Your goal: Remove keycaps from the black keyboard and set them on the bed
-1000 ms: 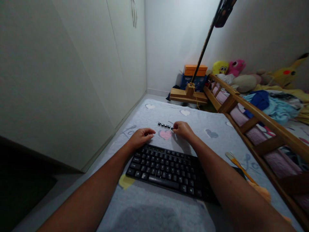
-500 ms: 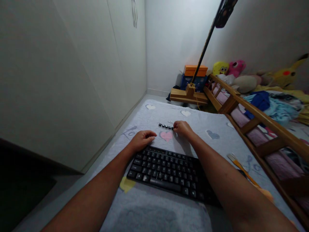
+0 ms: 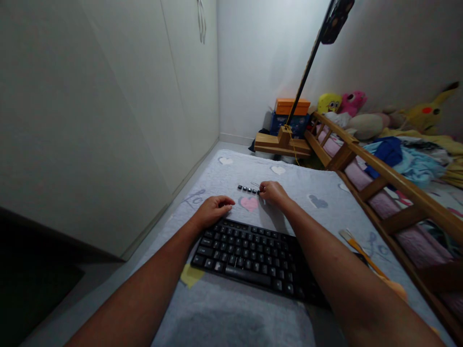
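Observation:
A black keyboard (image 3: pixel 246 260) lies on the heart-patterned cloth in front of me, its right part hidden under my right forearm. Just past its top left corner rests my left hand (image 3: pixel 216 210), fingers loosely curved, thumb apart and nothing held. Several small dark keycaps (image 3: pixel 247 189) stand in a short row beyond the keyboard. My right hand (image 3: pixel 272 192) is at the right end of that row, fingertips pinched on the last keycap (image 3: pixel 258 192). A thin metal tool (image 3: pixel 255 184) lies right by those fingers, partly hidden by them.
A brush with an orange handle (image 3: pixel 349 237) lies to the right of my right forearm. A wooden bed rail (image 3: pixel 376 159) runs along the right side, with plush toys and clothes behind it. White cabinet doors (image 3: pixel 144 96) line the left. A pole on a wooden base (image 3: pixel 284 140) stands at the back.
Both hands, the keyboard and the row of keycaps stay nearly in place. Only a very slight shift of the view shows.

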The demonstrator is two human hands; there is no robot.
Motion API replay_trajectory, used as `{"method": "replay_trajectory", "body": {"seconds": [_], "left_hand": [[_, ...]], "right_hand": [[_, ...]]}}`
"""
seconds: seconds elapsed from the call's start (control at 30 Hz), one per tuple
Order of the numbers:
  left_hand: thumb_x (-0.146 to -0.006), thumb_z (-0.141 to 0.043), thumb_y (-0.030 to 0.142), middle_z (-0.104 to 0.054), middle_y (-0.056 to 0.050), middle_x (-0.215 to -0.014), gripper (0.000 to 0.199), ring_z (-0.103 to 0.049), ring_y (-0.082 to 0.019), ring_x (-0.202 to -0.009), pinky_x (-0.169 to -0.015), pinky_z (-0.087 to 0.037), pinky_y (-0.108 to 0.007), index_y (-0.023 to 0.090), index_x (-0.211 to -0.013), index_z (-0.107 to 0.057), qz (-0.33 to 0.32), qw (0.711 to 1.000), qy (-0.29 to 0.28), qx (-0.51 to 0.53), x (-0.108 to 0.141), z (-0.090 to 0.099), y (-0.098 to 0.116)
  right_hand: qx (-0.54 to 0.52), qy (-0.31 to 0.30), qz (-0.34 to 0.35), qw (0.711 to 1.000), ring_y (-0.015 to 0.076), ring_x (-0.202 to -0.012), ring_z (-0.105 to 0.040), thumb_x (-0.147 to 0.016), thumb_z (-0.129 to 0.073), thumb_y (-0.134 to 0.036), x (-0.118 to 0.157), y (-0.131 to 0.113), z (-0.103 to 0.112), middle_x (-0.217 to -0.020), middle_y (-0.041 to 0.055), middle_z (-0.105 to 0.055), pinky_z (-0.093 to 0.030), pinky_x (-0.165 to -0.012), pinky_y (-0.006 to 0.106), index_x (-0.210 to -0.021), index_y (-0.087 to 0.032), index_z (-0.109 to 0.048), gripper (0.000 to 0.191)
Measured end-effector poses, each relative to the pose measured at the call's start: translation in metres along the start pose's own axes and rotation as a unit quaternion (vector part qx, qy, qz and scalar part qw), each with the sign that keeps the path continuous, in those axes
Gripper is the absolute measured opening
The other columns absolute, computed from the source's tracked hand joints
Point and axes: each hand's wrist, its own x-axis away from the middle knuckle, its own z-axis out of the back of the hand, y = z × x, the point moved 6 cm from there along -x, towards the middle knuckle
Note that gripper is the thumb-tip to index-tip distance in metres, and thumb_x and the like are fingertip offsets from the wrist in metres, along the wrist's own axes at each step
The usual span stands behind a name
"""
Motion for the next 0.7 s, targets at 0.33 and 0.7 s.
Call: {"method": "replay_trajectory", "body": {"seconds": [0.33,0.7], "left_hand": [[-0.074,-0.060,0.041,-0.073,-0.007,-0.097,0.037,-0.065,-0.023,-0.091,-0.087,-0.047,-0.037,0.016,-0.099,-0.070,0.000,1.000,-0.002,0.029,0.001,0.001,-0.002],[-0.073,-0.060,0.044,-0.074,-0.007,-0.097,0.038,-0.065,-0.024,-0.093,-0.090,-0.047,-0.039,0.016,-0.096,-0.071,-0.005,1.000,0.022,0.018,0.001,0.003,0.000]], "right_hand": [[-0.034,0.024,0.004,0.999,0.0143,-0.080,-0.065,-0.078,-0.067,-0.026,0.025,0.011,0.021,-0.092,0.0032,-0.073,-0.042,-0.069,0.021,-0.103,-0.020,-0.069,0.026],[-0.041,0.045,0.028,0.998,0.0158,-0.083,-0.065,-0.081,-0.064,-0.023,0.063,0.020,0.038,-0.091,0.0042,-0.074,-0.043,-0.073,0.022,-0.091,-0.020,-0.072,0.014]]}}
